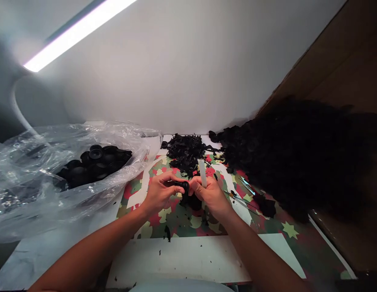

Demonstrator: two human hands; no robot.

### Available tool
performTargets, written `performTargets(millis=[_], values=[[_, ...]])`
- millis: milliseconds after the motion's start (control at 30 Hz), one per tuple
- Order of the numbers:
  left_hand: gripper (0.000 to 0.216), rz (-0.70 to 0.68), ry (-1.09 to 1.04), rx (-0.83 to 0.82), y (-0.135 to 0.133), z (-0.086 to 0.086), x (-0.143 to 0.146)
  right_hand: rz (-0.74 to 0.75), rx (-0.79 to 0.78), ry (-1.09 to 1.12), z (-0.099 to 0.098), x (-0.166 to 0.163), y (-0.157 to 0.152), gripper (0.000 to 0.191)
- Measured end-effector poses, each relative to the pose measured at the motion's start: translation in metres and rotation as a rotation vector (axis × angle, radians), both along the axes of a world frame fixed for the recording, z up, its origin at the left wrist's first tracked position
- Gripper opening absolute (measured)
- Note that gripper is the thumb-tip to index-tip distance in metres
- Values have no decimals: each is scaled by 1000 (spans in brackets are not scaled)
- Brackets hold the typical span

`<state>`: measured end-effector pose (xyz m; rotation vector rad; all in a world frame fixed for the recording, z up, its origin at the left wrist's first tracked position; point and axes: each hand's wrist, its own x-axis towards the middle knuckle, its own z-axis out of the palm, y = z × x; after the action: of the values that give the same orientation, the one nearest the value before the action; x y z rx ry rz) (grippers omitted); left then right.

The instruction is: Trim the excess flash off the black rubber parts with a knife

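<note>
Camouflage tabletop (188,229), lit lamp (80,34), wall (191,73), left fingers (169,177) pinching black part (185,186), right fingers (197,188) gripping white strip (202,170)

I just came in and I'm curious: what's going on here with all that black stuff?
A person is working with both hands. The left hand holds a small black part, and the right hand meets it while gripping a pale, flat-looking handle. To the left, an open clear plastic bag holds black round pieces. Behind the hands lies a pile of black scraps, with a much bigger dark heap on the right.
</note>
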<state>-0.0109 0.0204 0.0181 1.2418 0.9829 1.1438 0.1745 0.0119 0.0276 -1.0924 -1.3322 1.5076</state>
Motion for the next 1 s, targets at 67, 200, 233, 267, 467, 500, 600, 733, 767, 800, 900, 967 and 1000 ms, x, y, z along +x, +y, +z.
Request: performTargets(millis=[67,200,233,267,467,500,600,733,767,800,900,967,1000], values=[[18,3,-13,6,1,-2,0,-13,-60,55,0,-2,-2,49],[29,6,-64,1,3,-6,1,-45,-115,134,0,-4,-4,42],[31,4,-72,-2,3,-7,2,-44,-118,144,0,-4,-4,42],[32,4,-78,-4,3,-8,2,-38,-121,152,0,-5,-4,43],[34,17,-86,20,2,-8,3,-10,-112,149,2,-5,-5,46],[34,18,-81,30,2,-8,3,-2,-107,144,2,-5,-6,46],[34,8,-72,81,3,-9,2,35,-92,150,1,-4,-5,44],[40,-30,-13,211,2,-10,0,-45,-115,187,-4,-4,-3,35],[47,-31,14,255,1,-11,-1,-63,-128,188,-4,-4,-2,37],[55,-25,47,303,0,-12,-1,-68,-137,181,-5,-4,-2,39],[72,-7,165,438,-3,-15,-1,-46,-131,129,-3,-3,-1,47],[75,-2,218,499,-4,-17,0,-50,-114,103,-3,-2,-1,47],[76,0,231,517,-5,-18,1,-53,-113,101,-4,-3,-1,46]])
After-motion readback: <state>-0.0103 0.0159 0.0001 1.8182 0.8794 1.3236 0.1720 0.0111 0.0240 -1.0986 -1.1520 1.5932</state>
